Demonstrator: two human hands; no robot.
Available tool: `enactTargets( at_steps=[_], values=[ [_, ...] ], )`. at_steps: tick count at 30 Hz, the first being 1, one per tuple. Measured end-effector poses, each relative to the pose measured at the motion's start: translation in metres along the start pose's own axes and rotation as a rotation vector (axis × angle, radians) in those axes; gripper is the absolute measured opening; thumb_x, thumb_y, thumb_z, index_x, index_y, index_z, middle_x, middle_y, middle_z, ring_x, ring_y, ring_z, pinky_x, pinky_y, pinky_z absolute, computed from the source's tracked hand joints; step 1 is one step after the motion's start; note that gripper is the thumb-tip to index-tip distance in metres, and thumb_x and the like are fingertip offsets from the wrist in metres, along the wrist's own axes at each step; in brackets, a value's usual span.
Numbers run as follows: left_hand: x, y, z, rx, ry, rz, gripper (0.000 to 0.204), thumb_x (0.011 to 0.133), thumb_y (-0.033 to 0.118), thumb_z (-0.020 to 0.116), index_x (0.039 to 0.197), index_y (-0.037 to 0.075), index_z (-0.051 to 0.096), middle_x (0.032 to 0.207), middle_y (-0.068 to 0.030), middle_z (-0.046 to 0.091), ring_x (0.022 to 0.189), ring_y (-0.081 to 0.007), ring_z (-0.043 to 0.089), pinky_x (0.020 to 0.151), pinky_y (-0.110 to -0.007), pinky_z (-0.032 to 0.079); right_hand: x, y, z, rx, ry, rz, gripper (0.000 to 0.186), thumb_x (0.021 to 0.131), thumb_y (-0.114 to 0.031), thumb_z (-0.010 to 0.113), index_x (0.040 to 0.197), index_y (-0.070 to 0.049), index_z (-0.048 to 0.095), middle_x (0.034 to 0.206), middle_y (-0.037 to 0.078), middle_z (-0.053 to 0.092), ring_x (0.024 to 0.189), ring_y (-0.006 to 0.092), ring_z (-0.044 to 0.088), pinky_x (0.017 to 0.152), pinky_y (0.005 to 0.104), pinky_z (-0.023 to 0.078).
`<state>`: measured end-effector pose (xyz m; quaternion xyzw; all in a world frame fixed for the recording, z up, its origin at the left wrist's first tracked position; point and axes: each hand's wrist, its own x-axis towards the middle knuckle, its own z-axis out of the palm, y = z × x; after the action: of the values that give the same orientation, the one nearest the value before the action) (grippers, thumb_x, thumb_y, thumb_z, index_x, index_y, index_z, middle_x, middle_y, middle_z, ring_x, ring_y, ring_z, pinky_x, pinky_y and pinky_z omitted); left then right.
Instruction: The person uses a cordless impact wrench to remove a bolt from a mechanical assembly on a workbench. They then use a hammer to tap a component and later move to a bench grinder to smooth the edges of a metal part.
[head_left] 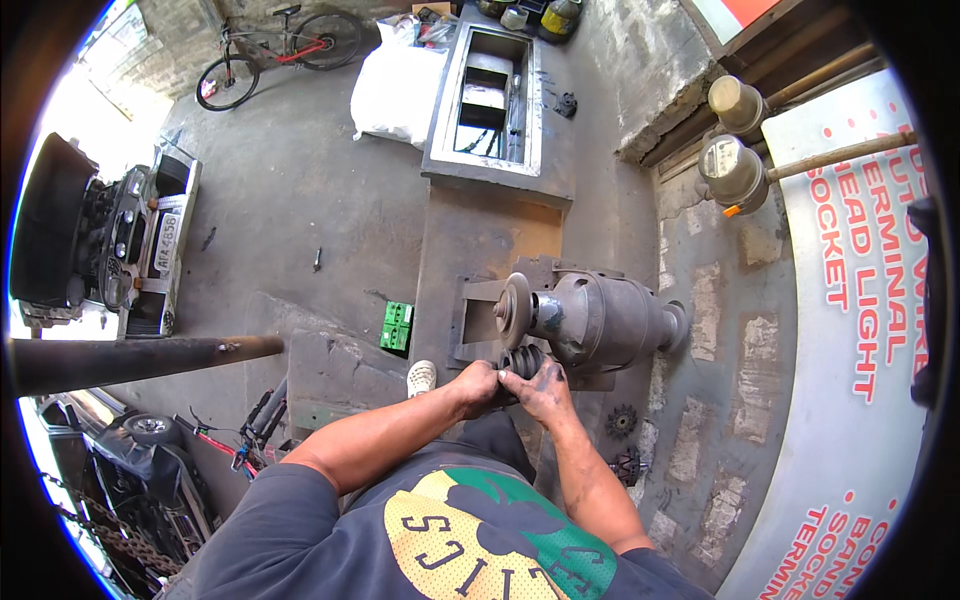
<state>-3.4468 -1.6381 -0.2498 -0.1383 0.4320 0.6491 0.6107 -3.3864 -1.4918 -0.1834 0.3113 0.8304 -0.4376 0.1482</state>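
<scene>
A dark, grooved round metal part [521, 360], pulley-like in shape, is held in front of me between both hands. The fingers of my left hand [478, 388] are closed around its left side. My right hand [543, 393], blackened with grime, grips it from the right with the thumb pressed over it. Just beyond the hands stands a large grey bench grinder [610, 320]. Its round wheel [513, 312] faces left, a short way above the part. Whether the part touches the grinder I cannot tell.
A metal-framed basin [535, 110] lies beyond the grinder. A green battery [397, 327] sits on the floor to the left, near my shoe [422, 377]. A dark pole [150, 362] juts in from the left. Dark gear-like parts [622, 421] lie right of my right forearm.
</scene>
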Motion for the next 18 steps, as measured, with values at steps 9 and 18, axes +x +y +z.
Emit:
enactTargets(
  at_steps=[9,18],
  values=[
    [0.003,0.002,-0.014,0.367,0.017,0.175,0.030,0.106,0.015,0.059,0.127,-0.003,0.072,0.111,-0.0129,0.077,0.101,-0.0225,0.072,0.091,-0.039,0.058,0.003,-0.027,-0.016,-0.112,-0.101,0.059,0.084,0.077,-0.051,0.092,0.128,0.013,0.069,0.120,0.025,0.076,0.112,0.0320,0.074,0.096,0.0432,0.057],
    [0.023,-0.001,-0.022,0.542,0.106,0.203,0.034,0.100,0.022,0.068,0.102,-0.012,0.073,0.078,-0.0158,0.073,0.068,-0.0219,0.070,0.063,-0.040,0.056,-0.004,0.016,-0.003,0.363,-0.122,-0.257,0.064,0.079,-0.026,0.093,0.129,0.004,0.066,0.118,0.011,0.076,0.105,0.0201,0.072,0.097,0.0383,0.057]
  ],
)
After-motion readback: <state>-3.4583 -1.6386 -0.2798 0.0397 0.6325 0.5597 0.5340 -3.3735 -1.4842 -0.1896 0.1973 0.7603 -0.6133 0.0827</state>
